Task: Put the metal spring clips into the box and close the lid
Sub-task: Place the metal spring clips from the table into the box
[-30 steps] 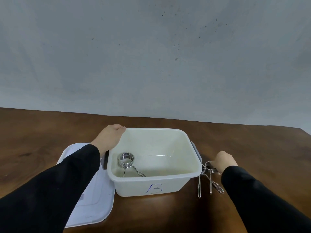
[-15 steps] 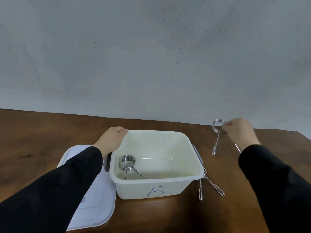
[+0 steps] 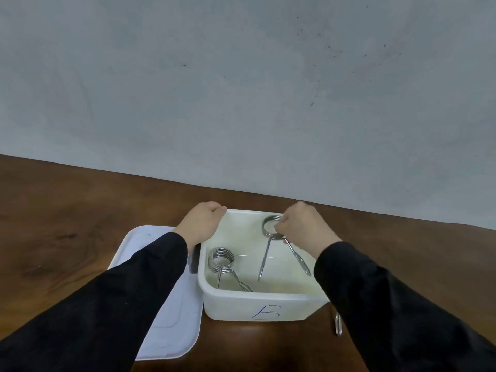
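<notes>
Clips left to right: lid (image 3: 161, 312) lies flat on table (image 3: 67, 216) just left of box (image 3: 257, 304). My left hand (image 3: 201, 224) grips the box's far left corner. One clip (image 3: 222, 261) rests inside, left side. My right hand (image 3: 303, 226) pinches a second clip (image 3: 271, 232) by its coil, legs hanging over the box. Third clip (image 3: 338, 324) on the table right of the box, mostly hidden by my sleeve (image 3: 402, 318).

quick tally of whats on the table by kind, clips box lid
metal spring clips: 3 (one lying in the box, one held over it, one partly hidden beside it)
box: 1
lid: 1
total: 5
</notes>
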Tool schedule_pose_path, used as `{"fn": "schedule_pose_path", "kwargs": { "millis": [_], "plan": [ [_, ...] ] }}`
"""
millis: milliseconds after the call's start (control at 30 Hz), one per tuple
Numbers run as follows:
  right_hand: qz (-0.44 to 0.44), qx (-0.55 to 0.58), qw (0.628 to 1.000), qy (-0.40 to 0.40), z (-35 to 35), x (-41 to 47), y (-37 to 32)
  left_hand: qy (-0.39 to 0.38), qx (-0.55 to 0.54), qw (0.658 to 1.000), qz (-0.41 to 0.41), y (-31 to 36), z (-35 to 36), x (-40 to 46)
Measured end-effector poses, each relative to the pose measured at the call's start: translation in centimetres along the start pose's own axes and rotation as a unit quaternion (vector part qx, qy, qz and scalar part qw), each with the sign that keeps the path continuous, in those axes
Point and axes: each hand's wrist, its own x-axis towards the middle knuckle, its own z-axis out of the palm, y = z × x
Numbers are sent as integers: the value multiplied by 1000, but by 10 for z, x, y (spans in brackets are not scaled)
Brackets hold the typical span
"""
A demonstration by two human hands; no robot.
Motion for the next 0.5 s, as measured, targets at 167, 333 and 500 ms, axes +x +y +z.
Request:
{"fn": "schedule_pose_path", "kwargs": {
  "millis": [167,333,500],
  "plan": [
    [40,-31,997,-65,49,23,35,0,3,1000,2,0,-1,0],
    [0,-235,969,-70,59,21,38,1,25,1000,4,0,-1,1],
    [-47,-291,949,-109,64,20,41,2,34,999,9,0,-1,3]
  ]
}}
